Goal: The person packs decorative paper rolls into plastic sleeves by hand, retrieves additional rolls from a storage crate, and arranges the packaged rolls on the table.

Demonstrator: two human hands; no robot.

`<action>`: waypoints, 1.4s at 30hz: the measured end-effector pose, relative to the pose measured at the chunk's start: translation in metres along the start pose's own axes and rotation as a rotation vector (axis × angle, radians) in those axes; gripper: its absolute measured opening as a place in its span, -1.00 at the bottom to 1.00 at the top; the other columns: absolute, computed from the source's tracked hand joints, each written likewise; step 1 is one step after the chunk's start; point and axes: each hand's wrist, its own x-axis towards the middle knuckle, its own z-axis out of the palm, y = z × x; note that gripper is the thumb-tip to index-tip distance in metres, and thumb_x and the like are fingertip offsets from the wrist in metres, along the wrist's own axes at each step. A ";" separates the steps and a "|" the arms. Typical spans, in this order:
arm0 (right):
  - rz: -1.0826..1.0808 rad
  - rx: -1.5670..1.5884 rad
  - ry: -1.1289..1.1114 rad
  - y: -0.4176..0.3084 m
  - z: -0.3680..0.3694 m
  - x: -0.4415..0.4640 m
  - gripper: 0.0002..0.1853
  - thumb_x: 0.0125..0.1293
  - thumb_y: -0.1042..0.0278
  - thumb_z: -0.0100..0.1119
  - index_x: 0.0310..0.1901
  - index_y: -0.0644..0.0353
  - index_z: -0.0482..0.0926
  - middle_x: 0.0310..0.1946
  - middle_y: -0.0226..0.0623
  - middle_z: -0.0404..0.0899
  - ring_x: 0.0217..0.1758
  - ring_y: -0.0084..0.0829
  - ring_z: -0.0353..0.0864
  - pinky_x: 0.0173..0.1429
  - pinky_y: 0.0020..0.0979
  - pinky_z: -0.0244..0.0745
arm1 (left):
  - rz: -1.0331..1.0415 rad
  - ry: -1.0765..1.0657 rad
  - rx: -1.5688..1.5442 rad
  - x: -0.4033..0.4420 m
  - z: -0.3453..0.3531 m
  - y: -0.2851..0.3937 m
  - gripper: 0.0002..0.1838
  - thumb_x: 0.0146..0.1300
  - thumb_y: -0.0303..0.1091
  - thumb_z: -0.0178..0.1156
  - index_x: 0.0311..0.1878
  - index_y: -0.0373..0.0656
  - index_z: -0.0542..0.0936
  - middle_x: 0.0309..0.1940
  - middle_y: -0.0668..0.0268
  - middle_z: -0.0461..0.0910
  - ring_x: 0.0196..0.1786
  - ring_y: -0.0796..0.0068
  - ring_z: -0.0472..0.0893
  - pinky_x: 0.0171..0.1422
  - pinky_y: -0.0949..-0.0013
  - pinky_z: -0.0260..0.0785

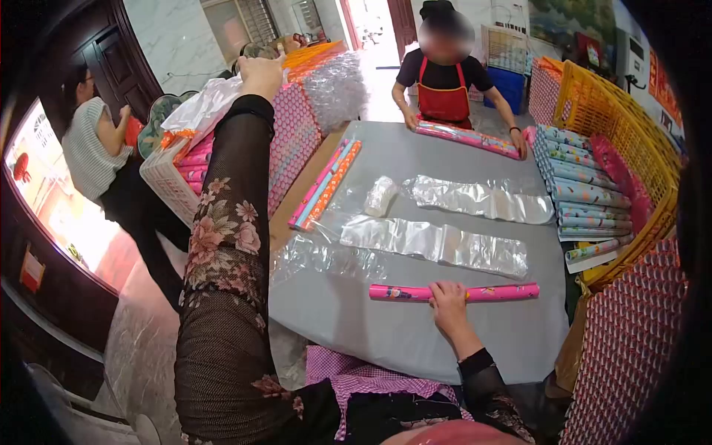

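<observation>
My right hand (449, 304) is closed over the middle of a pink printed roll of wrapping paper (503, 291), which lies crosswise on the near part of the table. My left arm is stretched far forward, with my left hand (259, 76) raised above the white basket's far side, near orange-edged packs; its fingers are mostly hidden behind the back of the hand. Beyond the pink roll lie flat clear plastic sleeves (434, 243) and a second strip of sleeves (482, 200). A small crumpled plastic bundle (380, 196) sits between them.
A grey-covered table (415, 337) is before me. Pink, blue and orange rolls (326, 185) lie at its left. Across it, a co-worker (445, 81) holds bundled rolls (469, 139). Blue rolls (589, 182) and a yellow crate (619, 104) stand right, a white basket (169, 178) left. Another person (93, 148) stands left.
</observation>
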 end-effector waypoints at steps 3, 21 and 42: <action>-0.002 -0.003 0.003 0.000 -0.001 0.000 -0.59 0.15 0.36 0.27 0.07 0.09 0.52 0.00 -0.28 0.50 0.17 -0.22 0.43 0.37 0.03 0.11 | -0.003 -0.058 0.004 0.003 0.003 0.006 -0.52 0.45 -0.27 -0.11 0.38 0.45 0.32 -0.02 0.31 0.68 0.03 0.27 0.67 0.15 -0.02 0.29; 0.007 0.005 0.002 0.002 0.002 -0.001 -0.62 0.18 0.36 0.25 0.07 0.08 0.53 -0.01 -0.31 0.50 0.18 -0.25 0.43 0.39 0.03 0.08 | 0.002 -0.012 -0.147 0.009 0.012 0.031 -0.50 0.42 -0.31 -0.19 0.39 0.27 0.34 0.00 0.21 0.68 0.06 0.20 0.67 0.18 -0.13 0.21; -0.015 -0.027 0.021 0.001 0.001 -0.001 -0.62 0.17 0.33 0.27 0.06 0.08 0.55 -0.01 -0.32 0.50 0.16 -0.28 0.44 0.37 -0.02 0.08 | 0.025 -0.015 -0.295 0.000 0.021 0.048 -0.58 0.39 -0.25 -0.12 0.29 0.24 0.44 0.02 0.24 0.67 0.15 0.09 0.60 0.22 -0.20 0.14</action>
